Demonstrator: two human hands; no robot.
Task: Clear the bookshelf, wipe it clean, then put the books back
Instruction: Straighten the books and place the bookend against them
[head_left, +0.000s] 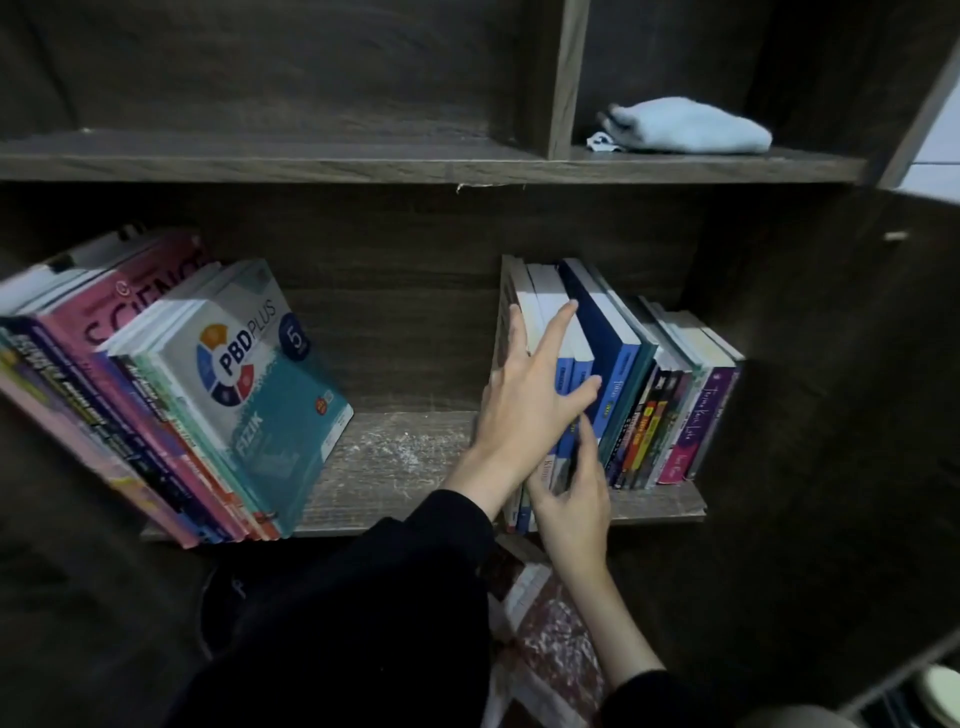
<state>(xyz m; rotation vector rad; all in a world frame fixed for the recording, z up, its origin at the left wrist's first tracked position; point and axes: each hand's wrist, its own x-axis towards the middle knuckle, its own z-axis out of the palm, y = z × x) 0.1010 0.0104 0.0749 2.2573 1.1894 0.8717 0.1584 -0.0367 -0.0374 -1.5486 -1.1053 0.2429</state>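
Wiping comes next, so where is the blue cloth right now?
In the head view the folded light-blue cloth lies upper right, in the small compartment right of the upright divider, one shelf above the right-hand row of books.

- A leaning stack (208, 395) of books sat left on the lower shelf (395, 457).
- An upright row (675, 405) stood right, well apart.
- My left hand (524, 405) and right hand (571, 499) touched that row's left end.
- A cloth (691, 127) lay above, in the right compartment.

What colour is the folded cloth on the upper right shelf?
The folded soft cloth is light blue; the head view shows it.
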